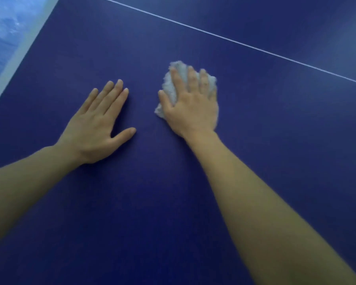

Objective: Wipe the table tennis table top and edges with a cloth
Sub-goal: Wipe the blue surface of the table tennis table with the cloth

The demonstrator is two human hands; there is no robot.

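Head view: the right hand [190, 105] lies flat on a bunched white fluffy cloth [174, 85], its fingers [192, 77] straight and spread, pressing it onto the blue table tennis worktop [275, 140]. Tufts of cloth show beyond the fingertips and beside the thumb. The left hand [99, 124] rests palm down on bare surface just left of those fingers, open, holding nothing. A white centre line [234, 41] runs well beyond the fingertips; the white side edge [14, 64] lies far to the left of the left hand. No streaks or damp marks tell wiped from unwiped, so progress is unclear; the edge looks not yet reached
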